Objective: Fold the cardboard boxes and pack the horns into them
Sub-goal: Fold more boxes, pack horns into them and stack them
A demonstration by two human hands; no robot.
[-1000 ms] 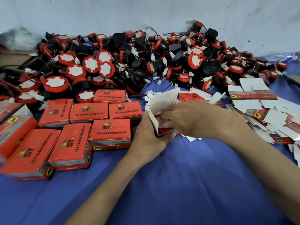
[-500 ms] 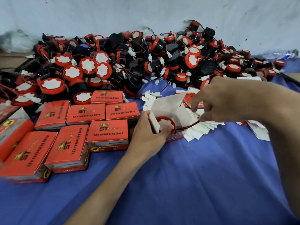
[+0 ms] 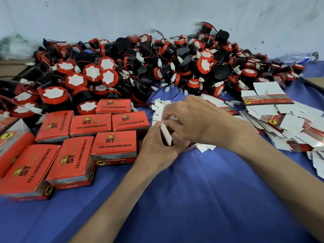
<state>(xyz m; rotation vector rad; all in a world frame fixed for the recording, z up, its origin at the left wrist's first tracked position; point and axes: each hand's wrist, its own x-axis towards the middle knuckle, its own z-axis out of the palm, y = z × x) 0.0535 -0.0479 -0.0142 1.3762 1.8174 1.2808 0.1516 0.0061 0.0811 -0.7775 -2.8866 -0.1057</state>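
While the near half of the blue-covered worktop (image 3: 192, 199) lies bare around the 2 forearms, every other side is crowded: a heap of red-and-black horns (image 3: 157, 64) runs along the white wall (image 3: 157, 13) at the back, closed red boxes (image 3: 91, 125) fill the left, and flat unfolded cartons (image 3: 273, 116) spread out on the right toward the worktop's edge. Between these, at the centre, sits the box being packed (image 3: 166, 133), a white flap standing up at a tilt with red card just beside it; its inside is mostly hidden by the fingers, so whether a horn sits in it cannot be told. The left hand (image 3: 157, 149) comes in from below, its thumb and fingers curled against the flap's left side, gripping the box. The right hand (image 3: 198, 120) reaches across from the right, knuckles up, fingers bent down over the box top, apparently pinching or pressing a flap there.
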